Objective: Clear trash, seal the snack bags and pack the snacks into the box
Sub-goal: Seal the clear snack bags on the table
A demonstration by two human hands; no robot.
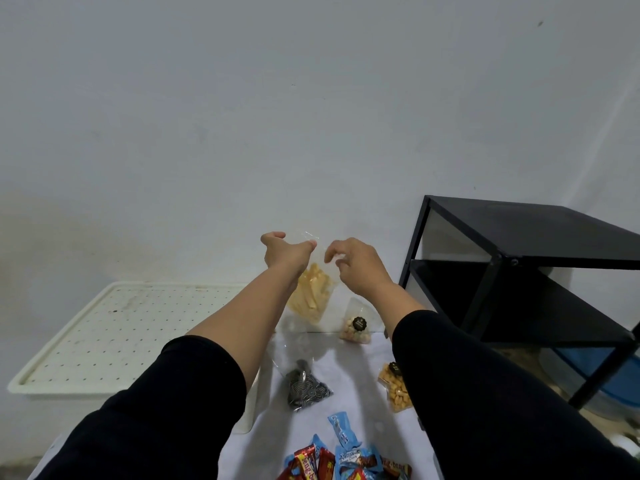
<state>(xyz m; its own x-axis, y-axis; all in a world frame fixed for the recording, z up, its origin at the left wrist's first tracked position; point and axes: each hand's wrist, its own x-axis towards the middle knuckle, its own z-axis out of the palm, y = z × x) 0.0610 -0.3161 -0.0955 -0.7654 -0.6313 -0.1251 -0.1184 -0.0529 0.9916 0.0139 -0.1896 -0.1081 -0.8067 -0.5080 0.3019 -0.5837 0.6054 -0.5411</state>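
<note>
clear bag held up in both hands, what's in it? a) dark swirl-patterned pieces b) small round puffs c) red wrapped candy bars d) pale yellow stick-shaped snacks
d. The clear bag, held up by its top between the left hand and right hand, shows pale yellow sticks, while the dark patterned bag lies on the table.
</note>
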